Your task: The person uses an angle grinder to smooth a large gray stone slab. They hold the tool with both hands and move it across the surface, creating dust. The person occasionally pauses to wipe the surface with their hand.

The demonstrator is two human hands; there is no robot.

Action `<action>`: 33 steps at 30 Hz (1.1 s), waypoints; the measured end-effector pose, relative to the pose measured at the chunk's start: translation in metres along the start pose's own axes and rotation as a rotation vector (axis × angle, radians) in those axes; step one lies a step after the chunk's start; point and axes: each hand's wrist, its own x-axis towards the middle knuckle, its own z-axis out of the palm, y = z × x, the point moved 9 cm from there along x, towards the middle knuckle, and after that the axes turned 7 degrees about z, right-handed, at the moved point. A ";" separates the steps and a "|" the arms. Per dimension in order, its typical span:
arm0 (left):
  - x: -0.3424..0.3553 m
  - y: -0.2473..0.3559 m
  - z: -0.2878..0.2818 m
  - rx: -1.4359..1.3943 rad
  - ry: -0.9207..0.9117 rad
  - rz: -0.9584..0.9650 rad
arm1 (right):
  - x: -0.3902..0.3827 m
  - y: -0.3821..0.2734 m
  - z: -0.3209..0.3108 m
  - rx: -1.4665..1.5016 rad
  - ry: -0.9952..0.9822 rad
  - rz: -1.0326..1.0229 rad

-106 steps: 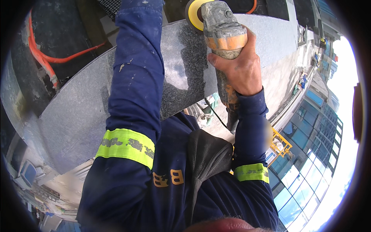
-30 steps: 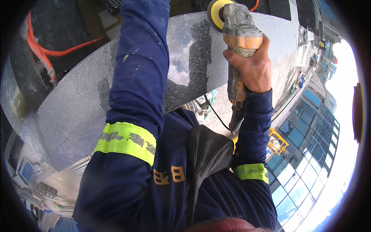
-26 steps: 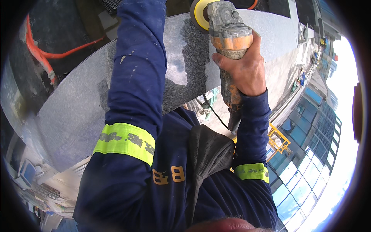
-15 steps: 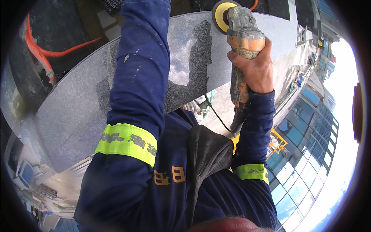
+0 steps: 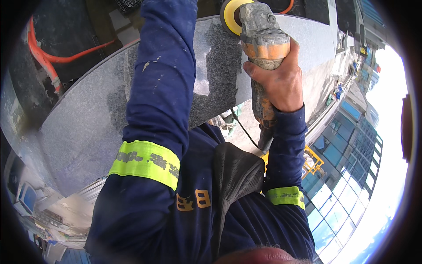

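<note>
My right hand [image 5: 285, 83] is wrapped around a dusty orange-and-grey angle grinder [image 5: 263, 42], thumb across its body. The grinder's round yellow-rimmed pad [image 5: 228, 17] is at the far curved edge of a grey speckled stone slab [image 5: 81, 119]. Dark, wet-looking patches with some glossy reflections lie on the slab just left of the tool. My left arm [image 5: 160, 83] stretches over the slab in a navy sleeve with a reflective band; its hand is beyond the top edge, out of sight. A black cord [image 5: 246, 130] hangs below the slab beside the grinder.
Orange conduits [image 5: 44, 55] run over dark ground past the slab's far side, near a black grid [image 5: 127, 6]. On the right are a pale concrete walkway [image 5: 321, 94], a yellow metal frame [image 5: 312, 163] and glass-fronted buildings [image 5: 338, 185]. Pale clutter lies at the lower left.
The grinder and my right hand have swung back and forth sideways along the slab's far part, most recently moving left since half a second ago. My left arm has shifted only slightly.
</note>
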 end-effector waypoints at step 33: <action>0.003 0.006 -0.001 0.094 -0.006 0.039 | 0.001 0.016 -0.006 0.018 0.040 -0.006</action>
